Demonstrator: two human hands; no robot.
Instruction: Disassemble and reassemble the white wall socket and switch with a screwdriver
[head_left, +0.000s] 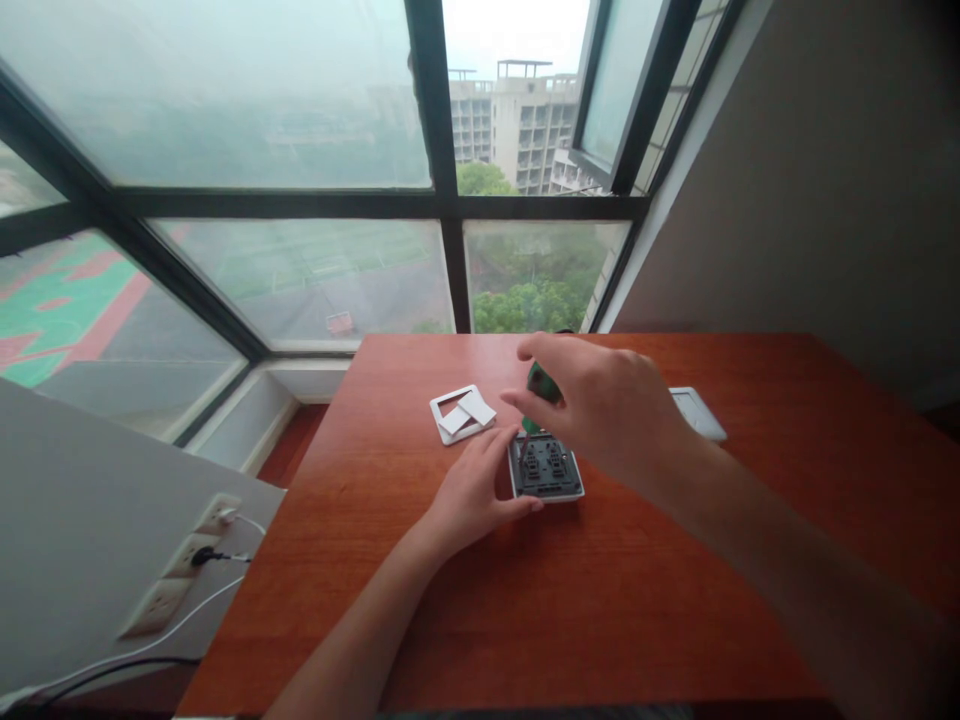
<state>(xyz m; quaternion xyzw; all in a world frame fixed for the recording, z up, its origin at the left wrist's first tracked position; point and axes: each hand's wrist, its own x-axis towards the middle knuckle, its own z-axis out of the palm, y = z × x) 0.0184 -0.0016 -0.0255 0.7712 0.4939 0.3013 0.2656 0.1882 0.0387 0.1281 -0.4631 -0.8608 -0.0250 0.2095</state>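
Note:
A grey switch module (547, 467) in a white frame lies on the red-brown table (570, 600). My left hand (472, 492) rests against its left side, thumb and fingers pinching its edge. My right hand (600, 405) is held above the module, fingers wrapped round a green-handled screwdriver (540, 385) that points down at the module's upper left corner. The tool's tip is mostly hidden.
A white cover frame (450, 413) with a loose white rocker plate (477, 408) on it lies to the left of the module. Another white switch plate (697, 412) lies behind my right hand. Wall sockets with plugged cables (196, 555) are at the lower left. Large windows rise behind the table.

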